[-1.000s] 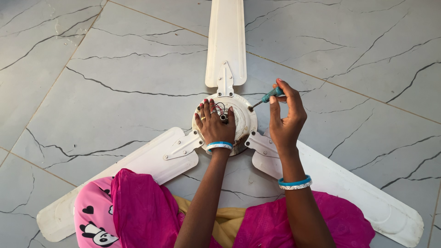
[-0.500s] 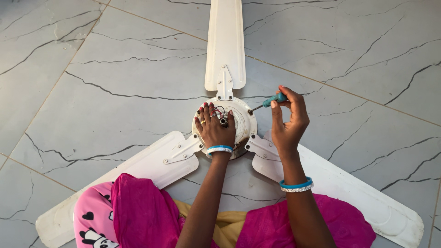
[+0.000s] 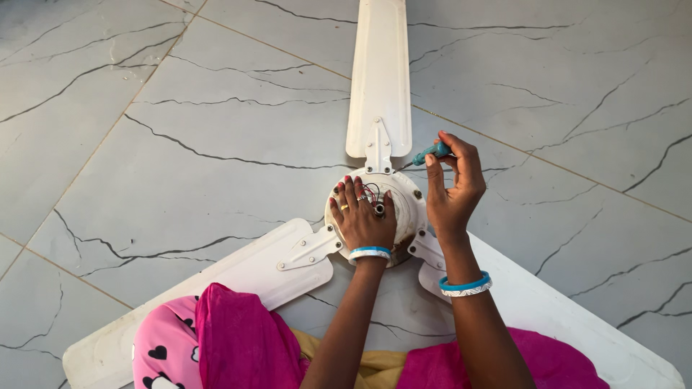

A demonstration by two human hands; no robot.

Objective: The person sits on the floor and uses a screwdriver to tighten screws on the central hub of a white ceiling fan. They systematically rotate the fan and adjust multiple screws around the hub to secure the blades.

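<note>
So starting over at the left, there's a white ceiling fan (image 3: pixel 375 209) lying flat on a grey marble-look tile floor (image 3: pixel 180 108), and its lower-left blade (image 3: pixel 216 295) runs out toward 8 o'clock from the hub, partly under the person's pink clothing (image 3: pixel 238 338) (the bit at the far left has little black hearts on it). Moving in, the left hand (image 3: pixel 362 216) is resting palm-down right on the round motor hub (image 3: pixel 404 205), fingers loosely spread over it and not gripping anything, with a ring on one finger and a blue-and-white bangle (image 3: pixel 370 253) at the wrist. A few thin red and dark wires (image 3: pixel 371 191) poke out just by the fingertips. Straight up at 12 o'clock from the hub goes the top blade (image 3: pixel 378 79). Just right of the hub, at about 2 o'clock, the right hand (image 3: pixel 450 191) is pinched closed around a small teal-handled screwdriver (image 3: pixel 430 153), its tip angled down-left toward the hub's upper rim; can't tell if it's actually touching. That wrist has a matching bangle (image 3: pixel 466 284) too. The third blade (image 3: pixel 555 317) heads off to 4 o'clock.
</note>
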